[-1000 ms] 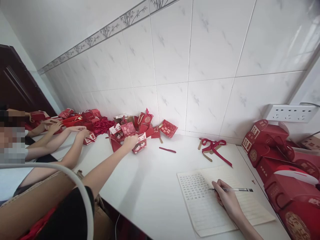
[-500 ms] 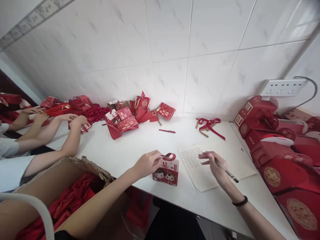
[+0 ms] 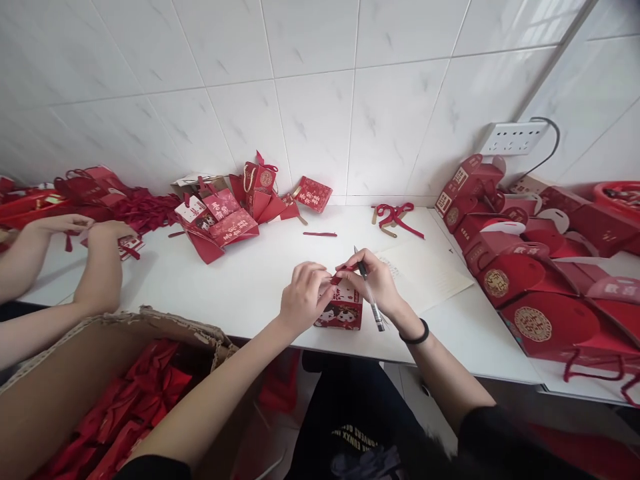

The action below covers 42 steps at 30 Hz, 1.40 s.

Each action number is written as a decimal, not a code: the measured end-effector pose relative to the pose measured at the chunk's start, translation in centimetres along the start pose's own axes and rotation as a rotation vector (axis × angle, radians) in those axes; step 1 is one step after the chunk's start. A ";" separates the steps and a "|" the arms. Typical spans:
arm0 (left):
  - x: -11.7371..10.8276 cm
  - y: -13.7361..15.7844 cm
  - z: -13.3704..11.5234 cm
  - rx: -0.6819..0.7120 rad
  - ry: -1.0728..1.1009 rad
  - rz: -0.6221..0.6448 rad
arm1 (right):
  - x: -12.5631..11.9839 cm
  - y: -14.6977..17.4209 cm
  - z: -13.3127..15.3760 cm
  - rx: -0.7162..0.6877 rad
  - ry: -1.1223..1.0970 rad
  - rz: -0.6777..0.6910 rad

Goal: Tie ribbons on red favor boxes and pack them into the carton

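Small red-and-white box w/ cartoon faces was on the tabletop, just L of the notebook; 1 sec earlier it'd been well L of the notebook, up by the pile of red packets, w/ the L hand on it. L hand now pinched the ribbon atop the box, fingers curled. Bigger change = R hand: was writing on the notebook, then lifted w/ fingers spread ½ sec ago; now it'd come over L of the notebook to meet the L hand, fingertips on the same ribbon, pen still gripped, slanting down along the palm. Loose strip beyond & L of the notebook, plus ribbon scraps behind it, unmoved. Co-worker's hand, far L of the notebook, stayed at another box.
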<state>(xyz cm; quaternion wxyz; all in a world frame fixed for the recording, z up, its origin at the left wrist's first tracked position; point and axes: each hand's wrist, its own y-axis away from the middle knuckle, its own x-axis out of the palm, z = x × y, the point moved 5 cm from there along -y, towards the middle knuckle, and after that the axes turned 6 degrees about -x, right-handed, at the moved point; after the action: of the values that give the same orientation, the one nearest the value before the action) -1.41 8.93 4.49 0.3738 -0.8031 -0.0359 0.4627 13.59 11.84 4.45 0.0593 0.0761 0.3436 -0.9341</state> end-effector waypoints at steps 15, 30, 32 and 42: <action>0.4 0.2 -0.2 0.093 0.358 0.068 | 1.1 2.9 3.0 -0.071 0.293 -0.261; 0.6 0.1 0.4 -0.038 0.346 0.104 | 3.4 6.2 1.7 -0.131 0.379 -0.302; 0.7 0.2 0.5 -0.062 0.357 0.093 | 3.5 6.2 1.5 -0.146 0.386 -0.324; 0.3 0.4 0.6 0.090 0.401 0.046 | 3.8 5.8 1.9 -0.196 0.308 -0.351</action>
<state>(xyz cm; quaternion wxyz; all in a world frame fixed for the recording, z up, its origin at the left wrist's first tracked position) -1.77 9.14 3.87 0.3983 -0.8623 0.0783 0.3029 10.63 6.00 1.48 -0.1499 0.1505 0.4457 -0.8696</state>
